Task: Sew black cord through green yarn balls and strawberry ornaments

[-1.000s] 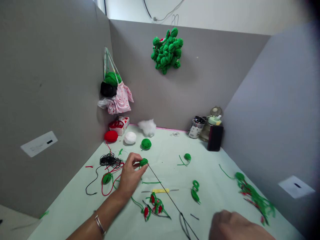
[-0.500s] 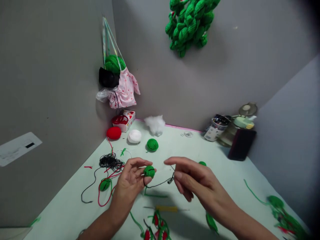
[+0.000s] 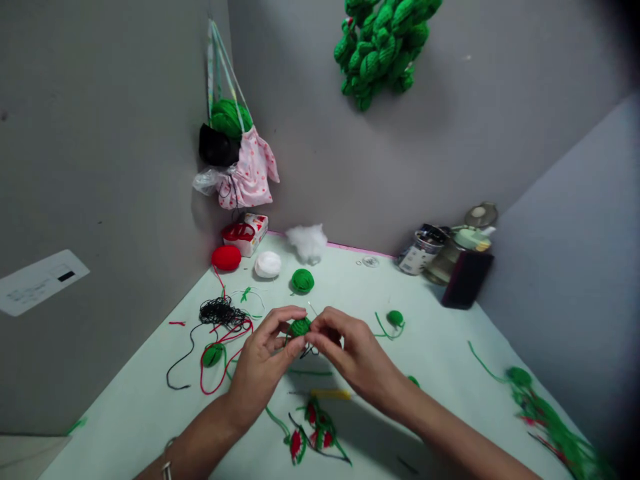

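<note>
My left hand [image 3: 270,357] grips a small green crocheted piece [image 3: 301,327] between thumb and fingers. Against its right side, my right hand [image 3: 345,343] pinches a thin needle [image 3: 313,308], whose tip end points up past the fingertips. Dark thread loops hang just under the fingers. Below the hands lie a yellow-handled crochet hook [image 3: 330,394] and several red and green crocheted pieces [image 3: 320,430]. The part of the green piece between the fingertips is hidden.
Black tangled yarn [image 3: 220,313], a red yarn ball [image 3: 226,258], a white ball [image 3: 268,265] and a green ball [image 3: 303,281] lie left and behind. White stuffing [image 3: 307,243] sits by the wall. At right stand a can [image 3: 419,253] and a phone [image 3: 467,279].
My right hand has moved left and closed in on the green piece. The thread that stretched between the hands is now bunched beneath them. The view has shifted slightly.
</note>
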Demonstrator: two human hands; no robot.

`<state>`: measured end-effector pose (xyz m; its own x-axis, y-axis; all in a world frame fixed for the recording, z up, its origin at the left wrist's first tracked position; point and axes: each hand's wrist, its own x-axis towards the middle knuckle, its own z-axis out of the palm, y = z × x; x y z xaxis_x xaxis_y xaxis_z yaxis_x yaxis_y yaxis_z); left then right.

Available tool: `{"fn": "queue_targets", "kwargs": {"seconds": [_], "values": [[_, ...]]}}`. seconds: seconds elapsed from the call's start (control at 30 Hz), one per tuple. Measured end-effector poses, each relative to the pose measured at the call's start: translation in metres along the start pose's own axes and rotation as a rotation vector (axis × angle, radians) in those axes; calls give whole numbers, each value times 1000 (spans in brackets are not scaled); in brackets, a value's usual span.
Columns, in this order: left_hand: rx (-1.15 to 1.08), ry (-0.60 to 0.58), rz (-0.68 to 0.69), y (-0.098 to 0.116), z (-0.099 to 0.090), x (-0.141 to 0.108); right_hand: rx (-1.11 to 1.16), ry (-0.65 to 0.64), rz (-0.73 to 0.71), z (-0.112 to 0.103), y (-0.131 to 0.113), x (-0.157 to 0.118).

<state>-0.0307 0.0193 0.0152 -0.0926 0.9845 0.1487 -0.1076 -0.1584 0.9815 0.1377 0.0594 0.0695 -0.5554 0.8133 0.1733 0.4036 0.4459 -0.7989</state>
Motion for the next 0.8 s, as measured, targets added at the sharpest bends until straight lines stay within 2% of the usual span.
{"fn": "queue_targets", "kwargs": {"seconds": [0.1,0.17,0.3,0.43,0.5,0.63,0.8], "values": [[-54,-130,-38,8,4,-4,108,72,115,-8,-2,-9],[-64,-178,-52,11,6,-7,138,117,142,-12,-4,-20],[13,-184,-22,13,8,-12,163,187,139,-12,-11,-46],[81,-188,122,10,12,-17,214,197,133,-1,-23,-67],[51,-208,150,9,14,-19,199,204,123,5,-28,-75],[-91,-200,25,9,18,-20,180,233,91,12,-28,-89],[-331,-162,-192,13,16,-13,262,335,66,11,-13,-102]]}}
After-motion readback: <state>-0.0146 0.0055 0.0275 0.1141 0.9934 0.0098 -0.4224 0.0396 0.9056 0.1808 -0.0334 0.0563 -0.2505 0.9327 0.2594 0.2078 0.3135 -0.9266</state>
